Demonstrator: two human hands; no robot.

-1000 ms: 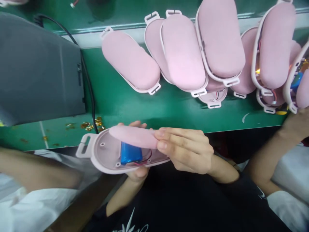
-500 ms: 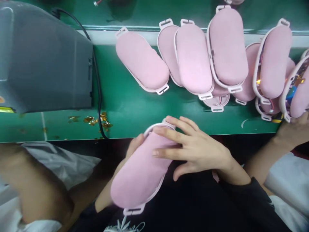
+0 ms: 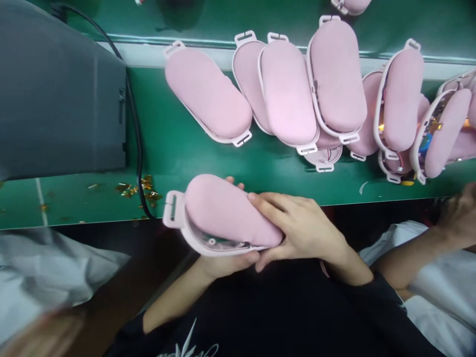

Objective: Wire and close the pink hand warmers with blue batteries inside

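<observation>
A pink oval padded casing (image 3: pixel 226 210) with a slotted strap loop at its left end is held above the table's front edge. Its soft cover sits askew, so a gap shows the inside of the shell with a small screw post. My left hand (image 3: pixel 226 265) is closed around the casing from below, thumb on the near rim and fingertips showing past the far side. At the casing's right end, my right hand (image 3: pixel 305 225) grips with fingers on the cover and thumb at the near rim.
Several similar pink casings (image 3: pixel 290 94) lie along the green table (image 3: pixel 193 158), some gaping with wires inside. A grey machine (image 3: pixel 63 99) with a black cable (image 3: pixel 136 134) stands left, near gold foil scraps (image 3: pixel 147 186). Co-workers' arms (image 3: pixel 427 253) are on both sides.
The casing has been turned so its loop points left, and its cover now stands apart from the shell. My right hand has closed on its right end. The left co-worker's arm moved down.
</observation>
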